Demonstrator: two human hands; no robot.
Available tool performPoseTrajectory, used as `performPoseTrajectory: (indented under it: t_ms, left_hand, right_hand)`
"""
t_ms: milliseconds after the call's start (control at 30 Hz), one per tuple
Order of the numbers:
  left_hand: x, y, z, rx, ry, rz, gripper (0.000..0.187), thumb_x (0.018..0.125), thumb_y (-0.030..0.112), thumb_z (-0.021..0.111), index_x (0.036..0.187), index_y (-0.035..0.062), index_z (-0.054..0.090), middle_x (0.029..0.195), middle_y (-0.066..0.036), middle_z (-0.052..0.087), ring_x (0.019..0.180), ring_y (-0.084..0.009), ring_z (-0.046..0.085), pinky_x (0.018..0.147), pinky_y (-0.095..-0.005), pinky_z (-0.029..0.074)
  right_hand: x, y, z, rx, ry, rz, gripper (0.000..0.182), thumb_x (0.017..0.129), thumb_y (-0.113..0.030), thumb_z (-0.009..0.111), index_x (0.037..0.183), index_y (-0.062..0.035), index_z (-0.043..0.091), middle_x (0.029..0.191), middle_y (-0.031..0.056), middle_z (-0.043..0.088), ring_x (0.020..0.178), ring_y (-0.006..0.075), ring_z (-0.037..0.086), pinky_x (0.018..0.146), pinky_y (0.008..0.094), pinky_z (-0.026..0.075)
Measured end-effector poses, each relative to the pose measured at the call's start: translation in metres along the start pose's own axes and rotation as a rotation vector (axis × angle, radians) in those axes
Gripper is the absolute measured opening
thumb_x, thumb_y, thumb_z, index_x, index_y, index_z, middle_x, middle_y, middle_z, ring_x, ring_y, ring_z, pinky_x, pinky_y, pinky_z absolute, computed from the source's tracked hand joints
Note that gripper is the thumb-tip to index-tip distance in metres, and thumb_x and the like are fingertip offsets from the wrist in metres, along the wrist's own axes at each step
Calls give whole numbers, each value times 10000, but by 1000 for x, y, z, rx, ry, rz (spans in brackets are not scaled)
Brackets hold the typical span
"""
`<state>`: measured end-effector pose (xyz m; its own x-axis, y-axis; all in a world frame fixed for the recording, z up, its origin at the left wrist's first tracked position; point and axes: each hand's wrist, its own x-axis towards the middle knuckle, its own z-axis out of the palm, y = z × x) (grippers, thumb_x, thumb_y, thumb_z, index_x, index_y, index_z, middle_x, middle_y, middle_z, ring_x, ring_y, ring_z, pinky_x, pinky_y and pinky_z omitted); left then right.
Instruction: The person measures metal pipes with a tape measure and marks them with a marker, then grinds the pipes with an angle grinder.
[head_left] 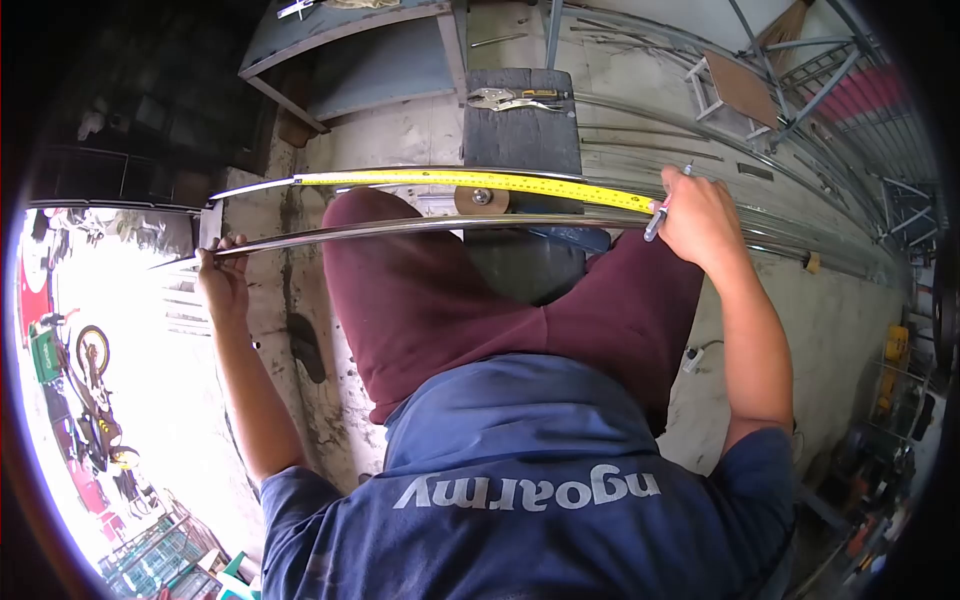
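A long shiny metal tube (440, 228) lies across above my thighs. My left hand (225, 280) is closed around its left part. A yellow tape measure blade (480, 181) stretches out behind the tube, roughly alongside it. At the blade's right end, my right hand (700, 215) is closed, with a pen (657, 222) sticking out between its fingers. Whether these fingers also pinch the blade or the tube is hidden. Between tube and blade shows a brown disc (481, 200) with a nut at its centre, beside a blue tool body (570, 237).
Locking pliers (510, 99) rest on a dark stool-like surface (520, 140) ahead. A metal-framed table (350, 50) stands at the upper left. Long metal bars (820, 205) lie on the floor to the right. A sandal (305, 348) and a plug (692, 358) are on the floor.
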<state>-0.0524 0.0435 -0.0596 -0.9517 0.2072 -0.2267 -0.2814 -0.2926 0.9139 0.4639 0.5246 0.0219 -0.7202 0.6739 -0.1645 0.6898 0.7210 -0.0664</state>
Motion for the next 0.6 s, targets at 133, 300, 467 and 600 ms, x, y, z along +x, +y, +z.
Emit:
performPoseTrajectory:
  t_ms: [133, 300, 467, 600]
  left_hand:
    - [0, 4, 9, 40, 32, -33, 488, 1243, 354, 347, 1351, -89, 520, 1264, -203, 635, 1284, -466, 676, 1176, -590, 550]
    - [2, -3, 9, -123, -54, -69, 363, 1232, 307, 415, 1312, -31, 522, 1293, -203, 630, 1321, -463, 660, 1165, -568, 559]
    - [-15, 0, 27, -130, -63, -48, 369, 1223, 294, 453, 1355, -46, 510, 1302, -223, 643, 1328, -457, 660, 1157, -557, 565]
    - [-40, -8, 61, 637, 461, 337, 475, 1132, 240, 643, 1409, -118, 499, 1301, -221, 629, 1119, -379, 682, 1048, -463, 564]
  right_hand:
    - [8, -15, -7, -8, 10, -15, 256, 960, -199, 824, 1023, -27, 645, 866, 225, 762, 901, 488, 730, 864, 572, 546]
    - [22, -57, -17, 33, 95, -58, 259, 951, -187, 825, 1032, -42, 627, 842, 215, 762, 883, 482, 734, 860, 558, 538]
    - [32, -102, -24, 78, 155, -115, 285, 934, -204, 830, 1105, -56, 656, 890, 202, 803, 901, 450, 769, 935, 516, 526]
    - [47, -133, -25, 99, 172, -166, 324, 910, -209, 845, 1134, -48, 674, 908, 185, 818, 913, 415, 792, 932, 507, 526]
